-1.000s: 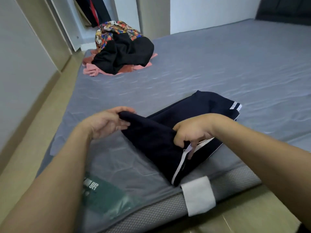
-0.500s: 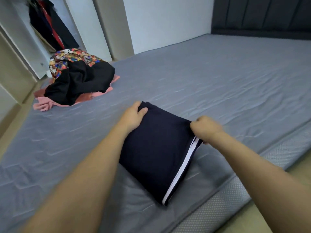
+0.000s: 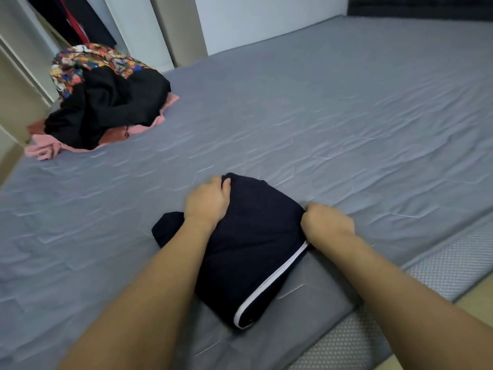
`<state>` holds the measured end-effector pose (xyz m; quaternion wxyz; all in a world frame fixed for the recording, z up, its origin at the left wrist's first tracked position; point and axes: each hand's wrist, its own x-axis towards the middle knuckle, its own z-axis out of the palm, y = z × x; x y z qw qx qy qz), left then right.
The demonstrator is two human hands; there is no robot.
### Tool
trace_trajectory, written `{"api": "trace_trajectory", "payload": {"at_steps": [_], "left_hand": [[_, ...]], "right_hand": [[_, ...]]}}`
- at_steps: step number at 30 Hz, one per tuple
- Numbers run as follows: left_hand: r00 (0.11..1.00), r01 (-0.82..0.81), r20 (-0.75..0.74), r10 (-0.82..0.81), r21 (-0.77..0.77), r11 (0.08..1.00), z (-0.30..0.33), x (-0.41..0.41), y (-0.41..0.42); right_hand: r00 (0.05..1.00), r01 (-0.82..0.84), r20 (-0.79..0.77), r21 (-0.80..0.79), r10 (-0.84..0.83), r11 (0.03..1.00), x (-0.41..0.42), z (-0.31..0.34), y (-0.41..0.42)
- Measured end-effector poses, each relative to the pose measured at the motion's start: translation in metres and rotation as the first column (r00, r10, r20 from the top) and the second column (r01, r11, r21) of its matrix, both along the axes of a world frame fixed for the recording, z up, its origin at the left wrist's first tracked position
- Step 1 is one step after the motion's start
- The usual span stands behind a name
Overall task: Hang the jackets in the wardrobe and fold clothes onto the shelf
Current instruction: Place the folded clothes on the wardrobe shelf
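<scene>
A folded dark navy garment (image 3: pixel 256 252) with a white stripe along its right edge lies on the grey bed near its front edge. My left hand (image 3: pixel 208 201) grips the garment's far left corner, fingers curled over the cloth. At the far right corner my right hand (image 3: pixel 324 220) is closed on the fabric. A pile of unfolded clothes (image 3: pixel 106 102), black, patterned and pink, lies at the bed's far left corner. Behind the pile the open wardrobe (image 3: pixel 66 22) shows dark and red clothes hanging.
The grey mattress (image 3: pixel 346 116) stretches far and right. Its mesh side edge (image 3: pixel 386 316) runs along the lower right above a beige floor. A white wall and a dark headboard (image 3: pixel 421 5) stand at the back.
The garment went from half folded to a compact folded bundle. Both hands moved forward over it and now hold its far corners. The view shifted toward the bed.
</scene>
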<state>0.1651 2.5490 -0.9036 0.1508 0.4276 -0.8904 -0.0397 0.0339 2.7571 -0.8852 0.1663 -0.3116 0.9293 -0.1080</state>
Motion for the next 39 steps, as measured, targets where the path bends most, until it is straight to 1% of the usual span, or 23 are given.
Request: {"api": "trace_trajectory", "payload": {"at_steps": [2,3,4,6,8,10,13,14,16,18,19,20,21,22,23,24,25,26,27,29,31,35,39], "left_hand": [[0.998,-0.023,0.059,0.025,-0.035,0.999,0.012,-0.002,0.007],[0.996,-0.044,0.078,0.049,-0.055,0.997,0.022,-0.001,0.012],[0.995,-0.061,0.079,0.068,-0.09,0.994,0.032,0.002,0.017],[0.998,-0.065,-0.01,0.065,-0.213,0.975,0.049,0.021,0.035],[0.99,-0.043,-0.141,0.002,-0.29,0.956,0.054,0.047,0.069],[0.994,0.001,-0.11,-0.023,-0.197,0.98,0.042,0.075,0.112],[0.973,-0.017,0.233,-0.001,0.074,0.997,0.013,0.105,0.153],[0.961,-0.037,0.275,0.005,0.112,0.993,0.007,0.109,0.154],[0.963,-0.015,0.269,-0.016,0.11,0.994,0.001,0.11,0.149],[0.982,0.016,0.187,-0.04,0.13,0.991,0.002,0.109,0.146],[0.996,0.011,0.082,-0.025,0.162,0.987,0.002,0.112,0.146],[0.995,-0.014,-0.091,0.033,0.204,0.979,0.003,0.116,0.146],[0.942,-0.061,-0.304,0.143,0.265,0.962,0.004,0.121,0.145],[0.819,-0.113,-0.494,0.292,0.36,0.926,0.006,0.126,0.14],[0.643,-0.137,-0.612,0.46,0.499,0.856,0.01,0.128,0.131],[0.456,-0.082,-0.646,0.613,0.655,0.751,0.016,0.132,0.119],[0.31,0.045,-0.625,0.716,0.762,0.646,0.02,0.137,0.107],[0.238,0.193,-0.58,0.779,0.814,0.548,0.024,0.142,0.095],[0.243,0.332,-0.528,0.814,0.834,0.442,0.027,0.147,0.085],[0.345,0.476,-0.428,0.835,0.847,0.237,0.032,0.153,0.075],[0.377,0.513,-0.367,0.85,0.847,0.138,0.031,0.155,0.07],[0.334,0.492,-0.3,0.893,0.864,0.106,0.028,0.15,0.063],[0.37,0.452,-0.267,0.89,0.888,0.078,0.027,0.151,0.051]], "right_hand": [[0.989,-0.103,0.117,0.141,0.087,0.985,-0.01,0.026,-0.002],[0.989,-0.111,0.115,0.138,0.096,0.984,-0.015,0.041,-0.003],[0.992,-0.1,0.083,0.083,0.093,0.991,-0.018,0.054,-0.006],[0.995,-0.065,0.071,-0.141,0.076,0.988,-0.018,0.07,-0.017],[0.98,-0.055,0.165,-0.319,0.112,0.946,-0.006,0.076,-0.038],[0.96,-0.132,0.199,-0.3,0.197,0.945,0.016,0.063,-0.058],[0.978,-0.209,-0.054,-0.13,0.203,0.969,0.048,0.018,-0.068],[0.972,-0.198,-0.154,-0.127,0.178,0.972,0.054,0.008,-0.069],[0.967,-0.164,-0.227,-0.193,0.119,0.967,0.057,-0.001,-0.071],[0.975,-0.14,-0.207,-0.261,0.087,0.955,0.052,-0.004,-0.073],[0.983,-0.12,-0.171,-0.278,0.074,0.953,0.049,-0.003,-0.073],[0.99,-0.096,-0.122,-0.289,0.063,0.953,0.046,0.0,-0.073],[0.996,-0.071,-0.069,-0.293,0.053,0.954,0.044,0.003,-0.072],[0.999,-0.049,-0.005,-0.29,0.05,0.956,0.041,0.007,-0.072],[0.995,-0.025,0.085,-0.291,0.052,0.957,0.038,0.014,-0.072],[0.978,0.005,0.199,-0.304,0.058,0.953,0.034,0.021,-0.072],[0.946,0.036,0.316,-0.32,0.071,0.947,0.032,0.028,-0.072],[0.903,0.06,0.419,-0.334,0.092,0.941,0.03,0.035,-0.071],[0.853,0.08,0.51,-0.346,0.116,0.935,0.028,0.038,-0.069],[0.772,0.114,0.621,-0.341,0.133,0.933,0.027,0.038,-0.07],[0.747,0.134,0.654,-0.321,0.117,0.938,0.028,0.036,-0.073],[0.793,0.176,0.602,-0.374,0.094,0.91,0.037,0.037,-0.087],[0.795,0.177,0.589,-0.449,0.142,0.876,0.069,0.022,-0.103]]}}
